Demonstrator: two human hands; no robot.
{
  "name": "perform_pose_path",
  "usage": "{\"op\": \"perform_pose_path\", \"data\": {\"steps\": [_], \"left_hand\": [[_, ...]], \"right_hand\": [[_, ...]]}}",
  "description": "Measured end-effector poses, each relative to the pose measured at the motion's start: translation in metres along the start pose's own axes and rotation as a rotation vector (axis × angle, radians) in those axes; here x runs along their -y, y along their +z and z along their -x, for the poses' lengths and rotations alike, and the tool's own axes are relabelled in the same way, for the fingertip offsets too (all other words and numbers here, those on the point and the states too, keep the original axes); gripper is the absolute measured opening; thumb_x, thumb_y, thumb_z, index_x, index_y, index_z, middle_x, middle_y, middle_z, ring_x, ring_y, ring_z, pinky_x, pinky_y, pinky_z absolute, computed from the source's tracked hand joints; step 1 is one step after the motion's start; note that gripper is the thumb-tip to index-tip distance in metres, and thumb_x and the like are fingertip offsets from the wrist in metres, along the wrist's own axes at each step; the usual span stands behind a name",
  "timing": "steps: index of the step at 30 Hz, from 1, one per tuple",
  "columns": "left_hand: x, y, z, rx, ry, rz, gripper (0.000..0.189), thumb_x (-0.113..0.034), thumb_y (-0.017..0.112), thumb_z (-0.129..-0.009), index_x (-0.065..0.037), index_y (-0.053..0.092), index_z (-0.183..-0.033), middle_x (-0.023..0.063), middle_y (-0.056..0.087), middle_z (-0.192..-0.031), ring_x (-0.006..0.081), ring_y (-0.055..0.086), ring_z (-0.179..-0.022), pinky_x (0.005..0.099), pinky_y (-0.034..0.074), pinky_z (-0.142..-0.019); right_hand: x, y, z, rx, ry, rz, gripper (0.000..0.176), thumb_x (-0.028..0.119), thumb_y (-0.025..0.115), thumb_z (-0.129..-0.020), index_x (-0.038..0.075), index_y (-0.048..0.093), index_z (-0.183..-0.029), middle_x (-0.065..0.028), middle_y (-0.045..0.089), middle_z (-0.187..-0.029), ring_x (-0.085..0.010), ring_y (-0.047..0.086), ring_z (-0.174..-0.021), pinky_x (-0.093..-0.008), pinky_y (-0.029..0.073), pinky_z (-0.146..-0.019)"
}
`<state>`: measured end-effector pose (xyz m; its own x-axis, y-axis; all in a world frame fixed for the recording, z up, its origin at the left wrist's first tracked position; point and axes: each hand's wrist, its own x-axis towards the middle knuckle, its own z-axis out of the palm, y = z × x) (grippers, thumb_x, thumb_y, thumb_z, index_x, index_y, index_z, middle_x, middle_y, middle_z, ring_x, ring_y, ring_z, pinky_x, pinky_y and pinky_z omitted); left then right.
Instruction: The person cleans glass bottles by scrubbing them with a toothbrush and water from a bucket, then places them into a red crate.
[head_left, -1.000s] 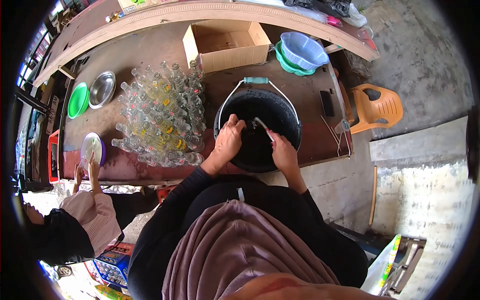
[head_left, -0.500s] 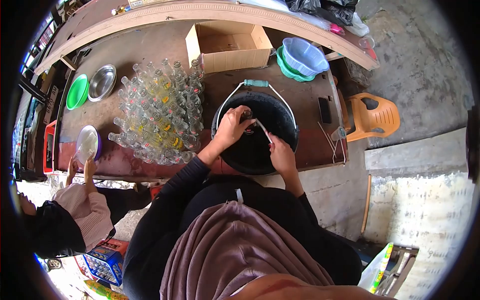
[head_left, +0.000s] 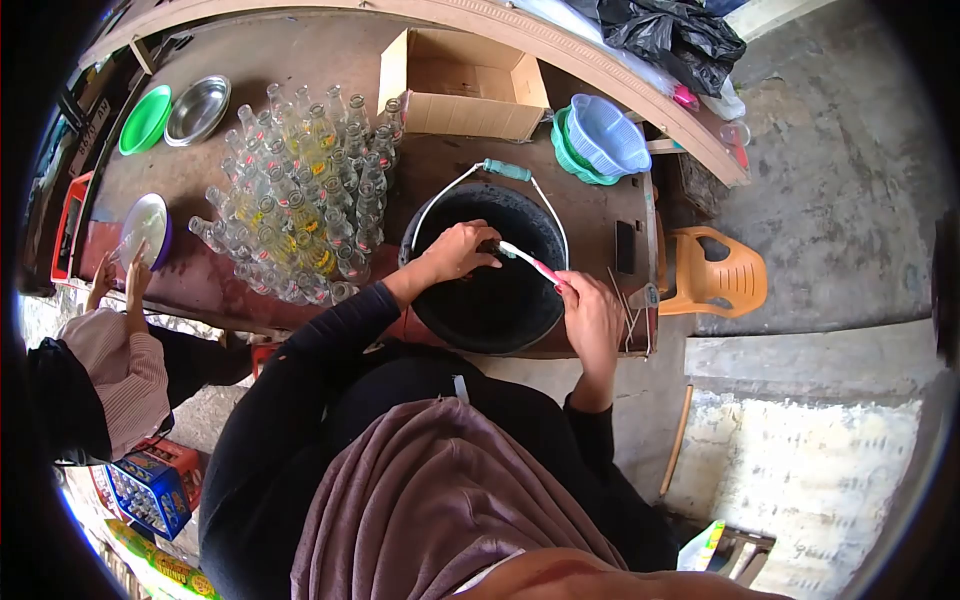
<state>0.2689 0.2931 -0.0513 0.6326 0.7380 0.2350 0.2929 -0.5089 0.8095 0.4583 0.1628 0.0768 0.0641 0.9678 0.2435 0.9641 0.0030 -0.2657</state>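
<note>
Over the black bucket [head_left: 535,215], my left hand [head_left: 458,252] is closed around a dark-looking glass bottle [head_left: 489,246], mostly hidden by the fingers. My right hand [head_left: 593,318] grips a pink and white toothbrush [head_left: 538,266] by its handle end. The brush head points left, close to the bottle, and whether it touches the bottle cannot be made out. Dark shadow fills the bucket, so its contents are hard to see. Left of it, several clear glass bottles [head_left: 300,195] stand packed together on the table [head_left: 385,165].
Behind the bucket is an open cardboard box [head_left: 470,115], with blue and green plastic baskets [head_left: 608,140] to its right. A phone [head_left: 625,247] lies at the table's right side, near an orange chair [head_left: 715,272]. At far left, another person's hands [head_left: 120,280] handle a bottle over a bowl [head_left: 148,225].
The toothbrush has drawn back right and now shows more of its length. My right hand has shifted right and down. The bottle's mouth, visible earlier, is now largely covered. The camera view has turned slightly.
</note>
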Motion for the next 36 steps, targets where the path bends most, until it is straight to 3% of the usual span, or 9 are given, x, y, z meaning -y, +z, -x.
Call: {"op": "perform_pose_path", "data": {"steps": [7, 11, 16, 21, 25, 29, 31, 33, 36], "left_hand": [[0.005, 0.014, 0.005, 0.126, 0.157, 0.001, 0.037, -0.021, 0.073, -0.077, -0.002, 0.063, -0.107, 0.0128, 0.061, -0.095, 0.0349, 0.061, -0.091, 0.0402, 0.049, -0.081], [0.007, 0.017, 0.001, 0.095, 0.111, 0.134, 0.039, -0.014, 0.072, -0.078, -0.001, 0.057, -0.112, 0.0131, 0.063, -0.090, 0.0358, 0.062, -0.088, 0.0401, 0.049, -0.080], [0.008, 0.008, 0.000, -0.016, 0.051, 0.314, 0.045, -0.013, 0.072, -0.078, 0.000, 0.052, -0.115, 0.0145, 0.066, -0.089, 0.0372, 0.063, -0.087, 0.0403, 0.050, -0.079], [0.011, 0.006, 0.000, -0.011, 0.068, 0.047, 0.042, -0.016, 0.074, -0.078, 0.001, 0.052, -0.109, 0.0189, 0.065, -0.095, 0.0355, 0.064, -0.092, 0.0399, 0.049, -0.080], [0.013, 0.012, 0.000, -0.054, 0.031, 0.414, 0.037, -0.014, 0.075, -0.076, -0.001, 0.057, -0.106, 0.0193, 0.063, -0.091, 0.0395, 0.061, -0.090, 0.0422, 0.048, -0.082], [0.002, 0.003, 0.005, 0.005, -0.045, 0.155, 0.039, -0.010, 0.073, -0.077, -0.002, 0.057, -0.111, 0.0178, 0.063, -0.091, 0.0384, 0.062, -0.090, 0.0416, 0.048, -0.081], [0.007, 0.004, 0.003, -0.023, 0.092, 0.139, 0.041, -0.005, 0.070, -0.079, -0.002, 0.052, -0.115, 0.0174, 0.062, -0.091, 0.0369, 0.062, -0.088, 0.0413, 0.048, -0.080], [0.011, 0.006, 0.004, 0.016, 0.119, 0.147, 0.040, -0.004, 0.069, -0.079, -0.002, 0.052, -0.115, 0.0166, 0.061, -0.093, 0.0346, 0.061, -0.089, 0.0401, 0.048, -0.081], [0.011, 0.007, 0.003, 0.029, 0.055, 0.409, 0.039, -0.011, 0.074, -0.077, -0.001, 0.058, -0.111, 0.0156, 0.060, -0.097, 0.0332, 0.061, -0.091, 0.0393, 0.049, -0.083]], "right_hand": [[0.005, -0.008, -0.056, 0.211, -0.378, 0.045, 0.004, 0.005, 0.066, -0.078, 0.004, 0.068, -0.080, -0.0127, 0.063, -0.079, -0.0273, 0.065, -0.072, -0.0405, 0.051, -0.064], [-0.014, 0.021, -0.106, 0.685, 0.060, -0.753, 0.007, 0.003, 0.067, -0.084, -0.003, 0.064, -0.087, -0.0122, 0.067, -0.079, -0.0141, 0.067, -0.067, -0.0259, 0.055, -0.056], [-0.012, 0.084, -0.097, 0.491, 0.080, -1.002, 0.020, 0.015, 0.059, -0.094, -0.005, 0.061, -0.092, -0.0127, 0.068, -0.081, -0.0160, 0.068, -0.069, -0.0268, 0.057, -0.063], [-0.002, 0.074, -0.093, -0.104, 0.225, -0.950, 0.023, 0.018, 0.050, -0.099, -0.002, 0.060, -0.094, -0.0058, 0.061, -0.067, -0.0095, 0.056, -0.051, -0.0244, 0.049, -0.048], [-0.005, 0.104, -0.085, 0.364, 0.108, -0.830, 0.019, 0.011, 0.047, -0.099, -0.004, 0.058, -0.098, -0.0104, 0.065, -0.079, -0.0110, 0.062, -0.055, -0.0243, 0.052, -0.050], [-0.011, 0.092, -0.087, -0.108, 0.217, -1.041, 0.024, 0.019, 0.050, -0.099, -0.002, 0.059, -0.094, -0.0063, 0.061, -0.071, -0.0095, 0.058, -0.053, -0.0230, 0.048, -0.047], [-0.007, 0.097, -0.086, -0.082, 0.227, -0.980, 0.023, 0.020, 0.051, -0.099, -0.001, 0.060, -0.092, -0.0053, 0.061, -0.070, -0.0093, 0.058, -0.053, -0.0236, 0.047, -0.046], [-0.001, 0.104, -0.082, 0.263, 0.184, -0.916, 0.026, 0.021, 0.053, -0.097, -0.001, 0.060, -0.087, -0.0050, 0.061, -0.067, -0.0091, 0.057, -0.050, -0.0238, 0.046, -0.045], [0.003, 0.098, -0.086, -0.078, 0.271, -1.028, 0.030, 0.024, 0.053, -0.098, -0.002, 0.059, -0.083, -0.0061, 0.060, -0.061, -0.0092, 0.055, -0.048, -0.0228, 0.044, -0.043]]}}
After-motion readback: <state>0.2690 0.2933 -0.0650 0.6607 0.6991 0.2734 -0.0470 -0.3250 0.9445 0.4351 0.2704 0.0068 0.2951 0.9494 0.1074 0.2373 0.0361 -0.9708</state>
